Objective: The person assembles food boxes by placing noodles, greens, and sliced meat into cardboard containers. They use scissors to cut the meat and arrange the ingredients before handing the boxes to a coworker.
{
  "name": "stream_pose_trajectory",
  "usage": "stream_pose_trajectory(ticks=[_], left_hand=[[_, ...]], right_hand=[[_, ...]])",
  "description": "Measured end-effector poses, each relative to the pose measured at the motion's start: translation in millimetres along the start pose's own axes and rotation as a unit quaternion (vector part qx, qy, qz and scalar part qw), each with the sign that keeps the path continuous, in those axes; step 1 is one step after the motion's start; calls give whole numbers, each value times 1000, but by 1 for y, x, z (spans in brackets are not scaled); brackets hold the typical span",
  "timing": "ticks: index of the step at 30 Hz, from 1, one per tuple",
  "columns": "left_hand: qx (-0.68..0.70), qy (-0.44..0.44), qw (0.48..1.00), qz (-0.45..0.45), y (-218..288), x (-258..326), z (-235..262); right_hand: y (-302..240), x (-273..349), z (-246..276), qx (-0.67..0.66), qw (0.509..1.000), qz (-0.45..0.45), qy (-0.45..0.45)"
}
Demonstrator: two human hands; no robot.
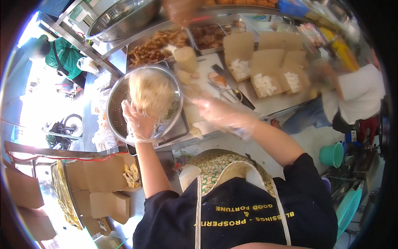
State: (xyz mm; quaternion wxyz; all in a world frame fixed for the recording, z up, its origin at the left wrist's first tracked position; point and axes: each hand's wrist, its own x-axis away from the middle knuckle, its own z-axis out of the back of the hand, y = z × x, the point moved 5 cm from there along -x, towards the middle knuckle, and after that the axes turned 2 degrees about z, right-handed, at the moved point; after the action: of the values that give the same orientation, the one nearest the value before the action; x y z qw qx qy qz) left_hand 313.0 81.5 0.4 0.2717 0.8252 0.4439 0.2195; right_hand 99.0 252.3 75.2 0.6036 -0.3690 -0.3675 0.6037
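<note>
My left hand (140,121), in a clear plastic glove, grips the lower left side of a pale, stringy clump that looks like noodles (151,91). The clump is blurred by motion over a perforated metal colander (112,108), where some green bits show beside it. My right hand (213,111), also gloved, hovers over the near part of the white cutting board (207,66), right of the colander. Its fingers are smeared, so any hold is unclear. Scissors (229,96) and a dark-handled knife (244,98) lie beyond it, near an orange-brown food piece (217,79).
Open cardboard boxes with white food (264,85) stand right of the board. Behind are trays of fried pieces (155,43) and darker meat (207,36), plus a beige tub (185,59). A second colander (124,20) sits higher. More boxes (103,178) stand lower left; another person (352,91) is at right.
</note>
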Motion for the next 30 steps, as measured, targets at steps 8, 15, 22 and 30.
stream_pose_trajectory(ticks=[8, 15, 22, 30], left_hand=[[-495, 289, 817, 57, 28, 18, 40], [-851, 111, 490, 155, -22, -21, -1], [-878, 175, 413, 167, 59, -92, 67], [-891, 151, 423, 74, 46, -100, 32]], right_hand=[[29, -52, -34, 327, 944, 35, 7], [36, -51, -11, 421, 906, 40, 20], [-16, 33, 27, 311, 941, 74, 110], [-13, 361, 65, 157, 906, -206, 335]])
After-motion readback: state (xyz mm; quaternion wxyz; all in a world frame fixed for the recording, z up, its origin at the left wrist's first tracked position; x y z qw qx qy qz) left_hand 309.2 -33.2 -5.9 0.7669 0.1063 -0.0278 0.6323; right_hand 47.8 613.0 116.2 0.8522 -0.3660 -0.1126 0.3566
